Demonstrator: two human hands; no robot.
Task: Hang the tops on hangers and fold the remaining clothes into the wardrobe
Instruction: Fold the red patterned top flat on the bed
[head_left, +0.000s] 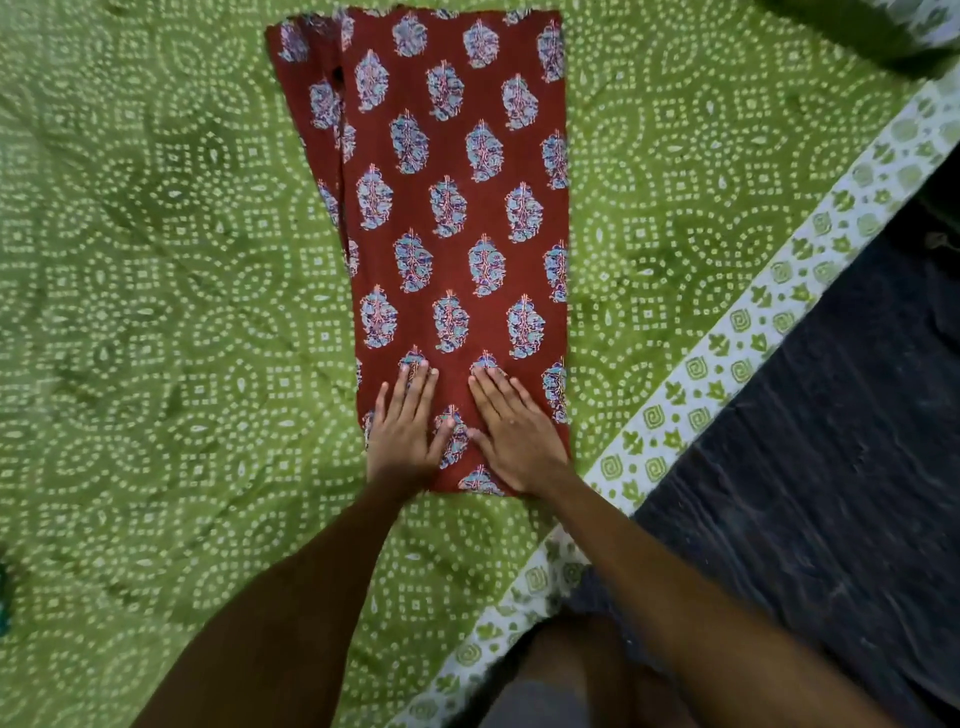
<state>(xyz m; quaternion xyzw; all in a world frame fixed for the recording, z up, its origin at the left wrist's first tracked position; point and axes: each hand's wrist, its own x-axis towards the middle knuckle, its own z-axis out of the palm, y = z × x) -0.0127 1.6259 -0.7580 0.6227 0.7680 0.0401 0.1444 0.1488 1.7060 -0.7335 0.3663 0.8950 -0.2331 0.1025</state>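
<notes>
Left hand: left hand (402, 423) lies flat, palm down, fingers straight and slightly spread, pressing the near end of the garment; thumb points inward toward the other hand.
Right hand: right hand (511, 426) also flat, palm down, fingers straight and close together, angled a little toward the left; thumbs of the two hands nearly meet.
Grip: neither hand pinches or curls round cloth; both only press.
Garment: red printed garment (457, 208), pale blue floral motifs, laid lengthwise away from the person as a long narrow strip. A second layer shows offset along the left edge at the far half, so it looks already doubled lengthwise. Kind of garment cannot be told for certain; reads as trousers or similar.
Surface: green dotted bedsheet (156, 312) under the garment, with a white-and-green border (737, 332) running diagonally just right of the right hand.
Beyond: dark floor (831, 441) past the border; wardrobe and hangers not in view.
Step (judged): folding stage, smoothing the near end flat.
Next move (judged): needs a pinch on the near corners, then a lift and carry toward the far end to halve the length, keeping edges aligned.
Risk (judged): offset left layer may skew the fold.
</notes>
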